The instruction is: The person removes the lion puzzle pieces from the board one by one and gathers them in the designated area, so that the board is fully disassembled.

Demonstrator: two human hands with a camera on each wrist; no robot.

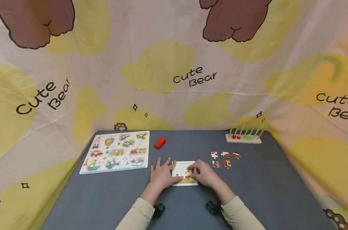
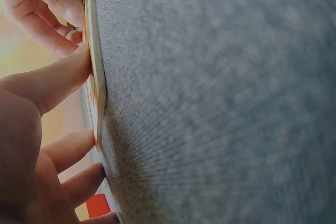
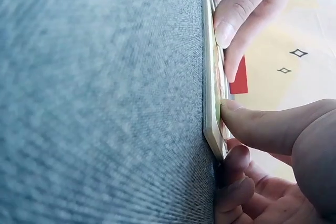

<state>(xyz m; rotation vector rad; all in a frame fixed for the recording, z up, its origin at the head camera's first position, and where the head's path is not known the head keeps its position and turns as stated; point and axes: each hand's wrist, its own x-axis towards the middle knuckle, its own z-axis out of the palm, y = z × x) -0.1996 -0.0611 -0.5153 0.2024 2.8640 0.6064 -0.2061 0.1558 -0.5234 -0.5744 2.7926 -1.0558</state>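
Note:
A small jigsaw puzzle board [image 1: 179, 166] with a pale frame lies in front of me, its lower part filled with colourful pieces. My left hand [image 1: 162, 175] is at its left side, fingers spread and thumb resting on the lower pieces. In the left wrist view, two of the left fingertips [image 2: 86, 139] come right to the board's edge. My right hand [image 1: 205, 173] bends over the right side, thumb and forefinger pinching a bear-patterned puzzle piece [image 1: 188, 172] on the board. The right thumb [image 3: 231, 106] presses down at the board's surface in the right wrist view.
Several loose jigsaw pieces [image 1: 214, 155] lie right of the board. A vehicle picture puzzle [image 1: 103, 163] lies on the left, with a red block [image 1: 160, 142] beside it. A wooden peg stand [image 1: 243, 140] with red and green beads stands at the back right of the grey table [image 1: 119, 191].

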